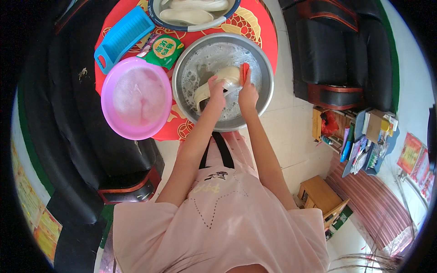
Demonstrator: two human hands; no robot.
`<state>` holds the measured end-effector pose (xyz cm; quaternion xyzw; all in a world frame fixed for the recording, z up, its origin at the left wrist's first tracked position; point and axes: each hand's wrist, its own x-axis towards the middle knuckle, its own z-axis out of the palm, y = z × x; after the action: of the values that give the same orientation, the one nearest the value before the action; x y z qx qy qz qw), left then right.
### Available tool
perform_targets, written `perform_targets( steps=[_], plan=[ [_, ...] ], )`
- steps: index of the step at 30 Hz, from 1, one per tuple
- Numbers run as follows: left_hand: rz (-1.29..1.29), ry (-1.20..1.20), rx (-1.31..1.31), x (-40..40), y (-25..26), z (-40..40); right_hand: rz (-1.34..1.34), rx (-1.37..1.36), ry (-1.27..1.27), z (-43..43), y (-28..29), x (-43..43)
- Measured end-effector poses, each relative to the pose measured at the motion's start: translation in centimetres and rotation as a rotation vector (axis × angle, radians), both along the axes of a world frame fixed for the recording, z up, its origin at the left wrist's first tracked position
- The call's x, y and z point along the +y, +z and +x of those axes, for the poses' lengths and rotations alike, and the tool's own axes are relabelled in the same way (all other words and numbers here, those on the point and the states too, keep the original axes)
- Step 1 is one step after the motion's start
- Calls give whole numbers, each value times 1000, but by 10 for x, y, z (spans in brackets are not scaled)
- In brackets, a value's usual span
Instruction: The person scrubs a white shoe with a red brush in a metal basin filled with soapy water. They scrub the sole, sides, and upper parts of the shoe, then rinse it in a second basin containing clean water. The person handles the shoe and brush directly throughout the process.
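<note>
A round steel basin (pixel 177 99) of sudsy water stands before me on a table with a red cloth. My left hand (pixel 217 91) grips a cream-white shoe (pixel 228 75) at its opening, above the suds. My right hand (pixel 248 97) holds a red scrubbing brush (pixel 244 73) against the toe end of the shoe. The brush's bristles are hidden or too small to tell. A pink plastic basin (pixel 106 99) with foamy water is on the left.
A blue washboard (pixel 126 36) and a green packet (pixel 165 50) lie behind the pink basin. More pale shoes (pixel 186 16) lie in a blue-rimmed basin (pixel 187 28) at the far side. Black sofas (pixel 54 102) flank the table (pixel 269 34). A cluttered shelf (pixel 358 140) is at right.
</note>
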<state>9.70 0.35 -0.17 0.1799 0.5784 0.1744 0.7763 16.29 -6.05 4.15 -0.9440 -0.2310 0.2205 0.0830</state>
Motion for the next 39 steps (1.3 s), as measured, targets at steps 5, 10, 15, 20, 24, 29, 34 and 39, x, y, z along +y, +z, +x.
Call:
perform_targets(
  steps=[5, 10, 15, 20, 24, 29, 34, 39],
  plan=[
    [-62, 173, -119, 19, -4, -4, -69, -51, 121, -8, 9, 14],
    [-24, 197, -168, 17, -22, -10, -89, -21, 170, -12, 22, 22],
    [-21, 216, -218, 26, -15, -23, -1, -110, 244, -4, 21, 44],
    [-135, 248, -289, 51, -28, -29, 19, -5, 398, -67, 16, 37],
    [-167, 240, -265, 57, -18, -40, 167, -110, 380, -60, 7, 56],
    [-48, 300, -244, 69, -24, -51, 69, -56, 205, -28, 21, 59],
    [-21, 259, -246, 68, -21, -55, 92, -46, 228, -46, 23, 45],
    [-42, 268, -402, 65, -5, -55, 274, -66, 145, -53, 23, 48]
  ],
)
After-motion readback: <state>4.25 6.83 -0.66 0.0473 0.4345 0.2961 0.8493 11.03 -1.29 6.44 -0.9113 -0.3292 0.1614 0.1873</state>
